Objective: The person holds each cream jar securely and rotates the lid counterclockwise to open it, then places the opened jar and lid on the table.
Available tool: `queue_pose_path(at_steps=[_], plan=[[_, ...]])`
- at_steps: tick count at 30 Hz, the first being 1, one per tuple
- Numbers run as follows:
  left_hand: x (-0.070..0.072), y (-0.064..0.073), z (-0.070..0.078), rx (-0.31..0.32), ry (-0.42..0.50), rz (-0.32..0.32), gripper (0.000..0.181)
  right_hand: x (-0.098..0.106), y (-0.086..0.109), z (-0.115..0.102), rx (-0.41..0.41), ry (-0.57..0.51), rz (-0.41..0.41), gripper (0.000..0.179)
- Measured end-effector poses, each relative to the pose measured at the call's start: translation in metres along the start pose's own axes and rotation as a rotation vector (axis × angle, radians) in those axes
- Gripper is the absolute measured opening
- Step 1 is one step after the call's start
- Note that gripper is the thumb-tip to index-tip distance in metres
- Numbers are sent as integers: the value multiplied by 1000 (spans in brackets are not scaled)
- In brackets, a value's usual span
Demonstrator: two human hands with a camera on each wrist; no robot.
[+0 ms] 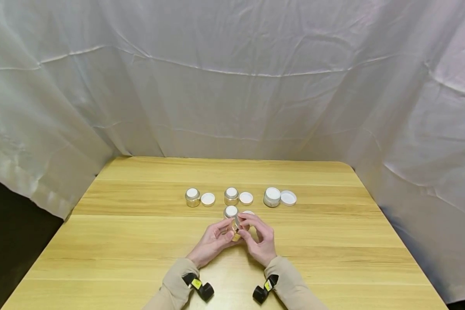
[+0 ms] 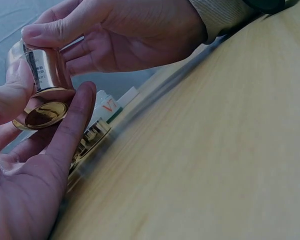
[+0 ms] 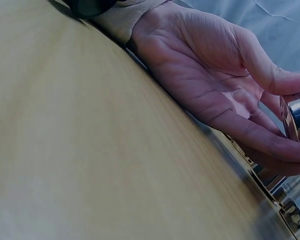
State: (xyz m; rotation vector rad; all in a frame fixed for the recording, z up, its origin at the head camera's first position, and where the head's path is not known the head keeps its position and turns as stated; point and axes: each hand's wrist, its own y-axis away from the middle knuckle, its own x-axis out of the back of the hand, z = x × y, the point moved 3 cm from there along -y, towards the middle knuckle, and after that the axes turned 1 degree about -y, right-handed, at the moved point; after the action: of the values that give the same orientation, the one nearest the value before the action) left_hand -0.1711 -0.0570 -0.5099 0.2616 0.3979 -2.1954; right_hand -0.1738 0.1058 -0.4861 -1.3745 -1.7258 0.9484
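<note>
My two hands meet over the table, both on one small shiny gold jar (image 2: 51, 75) with dark print on its side. It is tilted, and its gold round end shows in the left wrist view. My left hand (image 1: 211, 244) grips it from the left with thumb and fingers. From the other side, my right hand (image 1: 262, 243) pinches it between thumb and fingers; the right wrist view catches only part of it at the edge. Just beyond the hands stands an open jar (image 1: 230, 211) with a white top, and a white lid (image 1: 248, 212) beside it is partly hidden by my right fingers.
Farther back stand a left jar (image 1: 192, 197), a middle jar (image 1: 231, 196) and a larger right jar (image 1: 272, 196). To the right of each lies its round lid: left (image 1: 208, 199), middle (image 1: 246, 198), right (image 1: 288, 198). A grey curtain (image 1: 232, 94) hangs behind the wooden table (image 1: 131, 249).
</note>
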Motion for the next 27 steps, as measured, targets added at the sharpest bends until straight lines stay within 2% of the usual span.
queue_pose_path(at_steps=[8, 11, 17, 24, 27], plan=[[0, 1, 2, -37, -39, -7, 55, -1, 0, -2, 17, 10, -19, 31], [0, 0, 2, -57, -31, -29, 54, -1, 0, -2, 17, 15, -25, 33], [0, 0, 1, -34, -7, -40, 54, -1, 1, -4, 13, 31, -32, 37], [-1, 0, 2, 37, -64, 57, 54, 2, 2, -4, 10, 270, 86, 28], [-1, 0, 2, 42, -68, 64, 54, 3, 2, -2, 27, 296, 111, 28]])
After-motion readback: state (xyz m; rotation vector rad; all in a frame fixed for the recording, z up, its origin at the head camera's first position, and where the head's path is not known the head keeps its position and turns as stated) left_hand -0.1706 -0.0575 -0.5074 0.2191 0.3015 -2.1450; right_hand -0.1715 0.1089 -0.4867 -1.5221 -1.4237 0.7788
